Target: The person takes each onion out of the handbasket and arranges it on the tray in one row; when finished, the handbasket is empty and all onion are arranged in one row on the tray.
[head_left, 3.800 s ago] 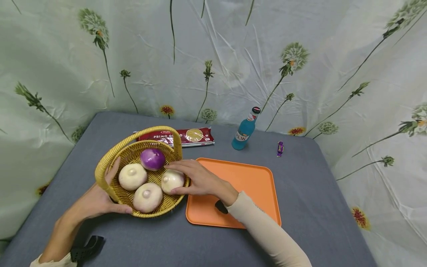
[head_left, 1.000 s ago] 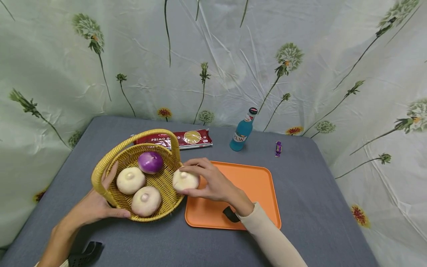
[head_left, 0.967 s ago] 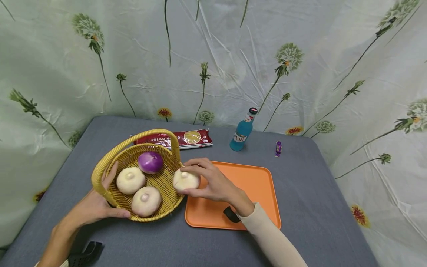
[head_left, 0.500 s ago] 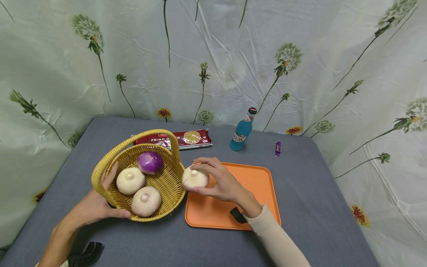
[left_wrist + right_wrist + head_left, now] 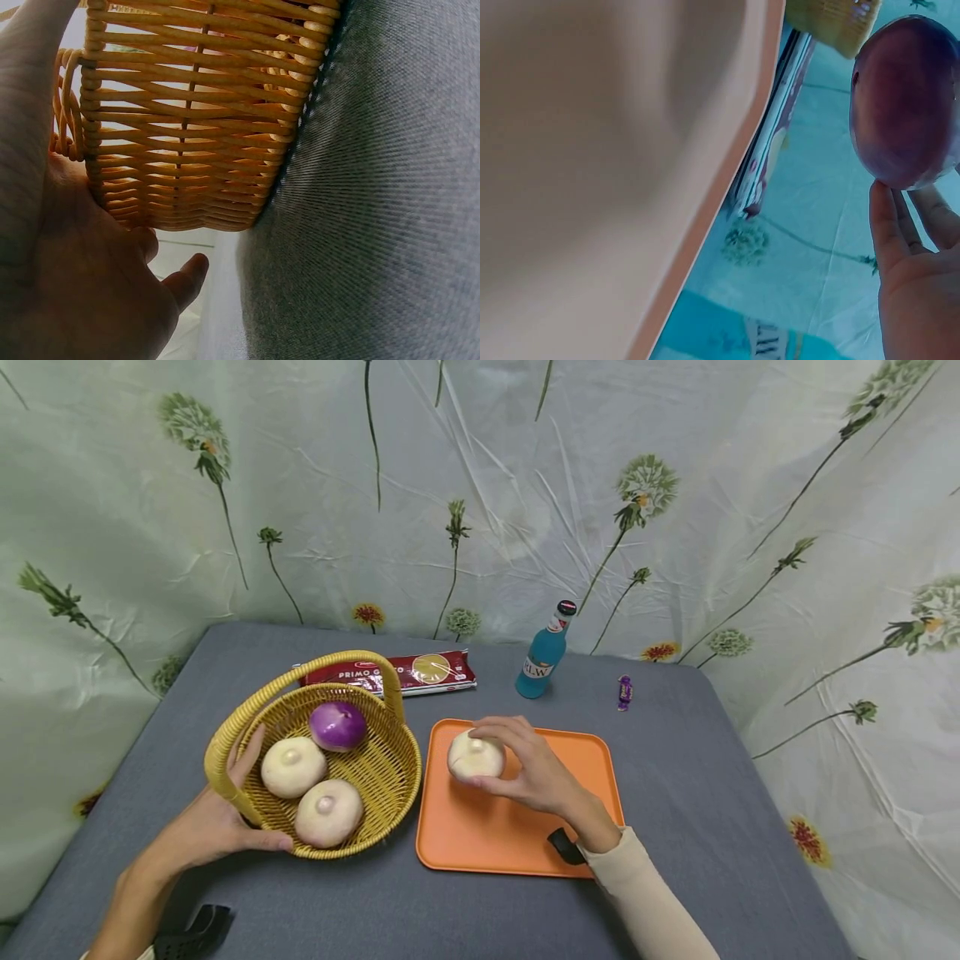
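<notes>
My right hand (image 5: 534, 772) grips a white turnip (image 5: 474, 755) with a small nub on top and holds it over the left part of an orange tray (image 5: 495, 847). In the right wrist view the purple underside of the turnip (image 5: 904, 105) shows above the tray's surface (image 5: 592, 187), fingertips against its edge. My left hand (image 5: 213, 822) holds the left side of a yellow wicker basket (image 5: 393, 760), thumb at the front rim. Inside lie two white turnips (image 5: 293, 767) and a purple one (image 5: 337, 727). The left wrist view shows the basket's woven wall (image 5: 195, 127) close to the hand.
A red pasta packet (image 5: 438, 672) lies behind the basket. A blue bottle (image 5: 542, 662) stands behind the tray, with a purple-wrapped candy (image 5: 625, 692) to its right. Grey cloth (image 5: 337, 910) covers the table; a flower-print curtain (image 5: 495, 468) hangs at the back.
My right hand has taken one white turnip from the basket's right side and carried it rightward over the rim to above the tray. The left hand stays on the basket.
</notes>
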Motion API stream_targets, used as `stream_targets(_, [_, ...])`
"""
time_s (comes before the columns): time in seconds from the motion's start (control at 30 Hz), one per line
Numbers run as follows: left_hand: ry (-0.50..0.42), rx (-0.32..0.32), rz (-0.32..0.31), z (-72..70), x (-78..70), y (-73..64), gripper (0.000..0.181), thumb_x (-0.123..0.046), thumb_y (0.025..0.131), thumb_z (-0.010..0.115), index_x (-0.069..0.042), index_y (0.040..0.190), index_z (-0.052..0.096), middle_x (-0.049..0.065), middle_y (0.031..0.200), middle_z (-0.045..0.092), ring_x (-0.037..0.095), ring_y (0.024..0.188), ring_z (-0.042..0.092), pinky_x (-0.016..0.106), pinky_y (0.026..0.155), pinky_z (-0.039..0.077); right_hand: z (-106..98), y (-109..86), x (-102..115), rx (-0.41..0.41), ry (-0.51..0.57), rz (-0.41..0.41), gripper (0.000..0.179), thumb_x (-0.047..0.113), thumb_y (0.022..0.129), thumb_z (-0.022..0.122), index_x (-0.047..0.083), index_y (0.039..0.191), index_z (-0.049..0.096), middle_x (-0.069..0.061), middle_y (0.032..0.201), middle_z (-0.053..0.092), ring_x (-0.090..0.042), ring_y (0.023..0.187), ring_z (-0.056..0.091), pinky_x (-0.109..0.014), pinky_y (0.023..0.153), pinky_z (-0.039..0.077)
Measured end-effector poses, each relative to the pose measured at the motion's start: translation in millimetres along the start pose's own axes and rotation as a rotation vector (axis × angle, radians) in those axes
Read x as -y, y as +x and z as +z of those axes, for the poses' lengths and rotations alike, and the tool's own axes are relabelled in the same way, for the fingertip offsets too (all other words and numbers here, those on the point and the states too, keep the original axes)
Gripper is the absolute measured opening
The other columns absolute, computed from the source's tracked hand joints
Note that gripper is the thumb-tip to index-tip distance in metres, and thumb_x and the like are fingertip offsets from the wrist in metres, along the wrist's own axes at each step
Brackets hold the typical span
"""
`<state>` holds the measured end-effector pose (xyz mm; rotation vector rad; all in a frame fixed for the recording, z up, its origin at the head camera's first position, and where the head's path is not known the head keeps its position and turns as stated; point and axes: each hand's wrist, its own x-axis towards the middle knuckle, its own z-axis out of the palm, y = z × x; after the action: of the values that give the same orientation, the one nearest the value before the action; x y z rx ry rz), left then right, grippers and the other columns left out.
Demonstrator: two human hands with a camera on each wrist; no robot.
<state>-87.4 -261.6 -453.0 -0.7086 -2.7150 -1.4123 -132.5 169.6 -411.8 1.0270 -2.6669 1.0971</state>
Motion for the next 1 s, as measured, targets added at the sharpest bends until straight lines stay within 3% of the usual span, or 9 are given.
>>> stream_targets(0.43, [-0.017,0.004,-0.008,0.6,1.2,0.4,0.151,-0.013,0.055,0.098,-0.014,0.161,-0.009,0.03,0.164,0.001,-0.006,0.144,-0.003,0.0,0.103,0.002,-18.7,-27.0,-21.3,-0.027,-0.049,0.112,0.056,0.028,0.082,0.085,0.019,0.131,0.06,-0.003,0.139,0.057,-0.024,0.128,0.049,-0.053,0.1,0.046])
stream_targets(0.63, [-0.023,0.004,-0.007,0.8,1.9,-0.2,0.151,-0.012,0.054,0.098,-0.015,0.161,-0.009,0.029,0.164,0.0,-0.004,0.145,-0.004,0.0,0.104,0.003,-25.2,-36.9,-32.6,-0.058,-0.056,0.119,0.055,0.026,0.08,0.086,0.016,0.129,0.06,-0.004,0.136,0.059,-0.025,0.128,0.051,-0.063,0.114,0.028])
stream_targets(0.77, [-0.022,0.005,-0.007,0.0,1.4,-0.8,0.151,-0.012,0.054,0.098,-0.015,0.161,-0.009,0.028,0.165,-0.001,-0.003,0.146,-0.006,0.0,0.104,0.002,-29.9,-44.4,-38.0,-0.069,-0.059,0.139,0.055,0.026,0.08,0.086,0.016,0.128,0.06,-0.005,0.135,0.059,-0.026,0.128,0.05,-0.059,0.109,0.036])
stream_targets(1.0, [-0.022,0.005,0.0,-0.4,0.2,-0.8,0.152,-0.012,0.054,0.098,-0.013,0.161,-0.009,0.032,0.163,0.004,-0.006,0.144,-0.001,0.0,0.104,0.003,-37.0,-55.4,-45.7,-0.104,-0.08,0.158,0.055,0.025,0.079,0.087,0.015,0.126,0.061,-0.005,0.133,0.06,-0.026,0.125,0.051,-0.06,0.107,0.033])
